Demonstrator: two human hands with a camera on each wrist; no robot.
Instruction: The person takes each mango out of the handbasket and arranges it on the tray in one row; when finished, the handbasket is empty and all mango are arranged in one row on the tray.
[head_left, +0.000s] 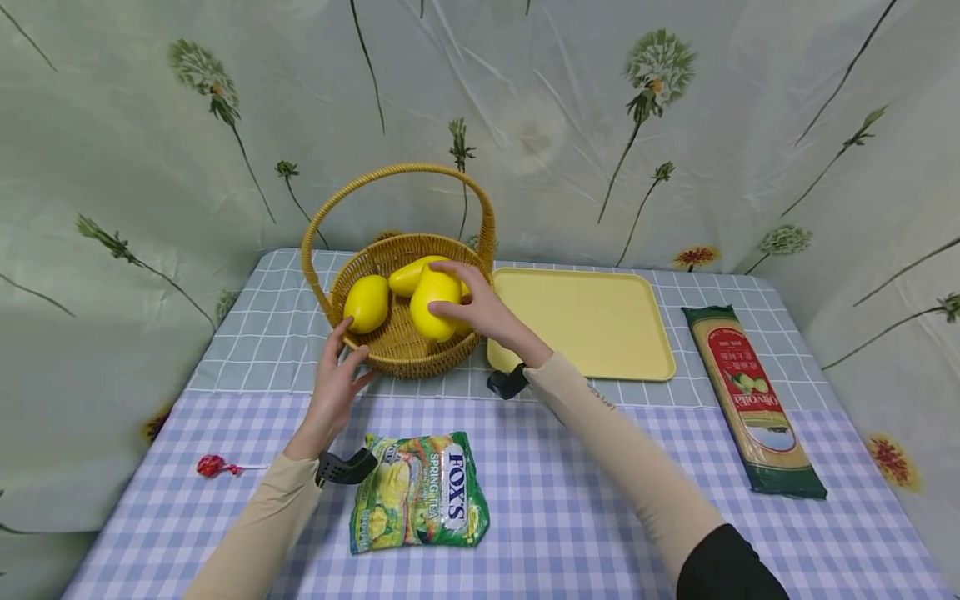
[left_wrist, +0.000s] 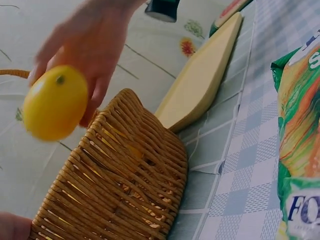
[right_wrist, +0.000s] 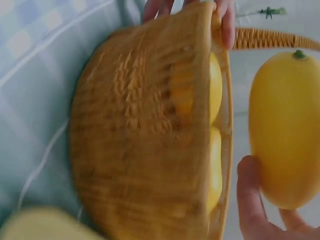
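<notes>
My right hand holds a yellow mango, thumb on one side and fingers on the other, over the right part of a wicker basket. In the right wrist view this mango hangs above the rim, its small green stem end showing. My left hand grips the basket's near left rim, a finger hooked over the edge. Inside the basket lie another rounded mango at the left and a longer yellow fruit at the back; more yellow shows partly hidden beneath the right hand.
To the basket's right lies a pale yellow tray. A green FOX'S candy bag is in front, with a red lollipop to its left. A long pasta packet lies at the far right. The basket's tall handle arches above it.
</notes>
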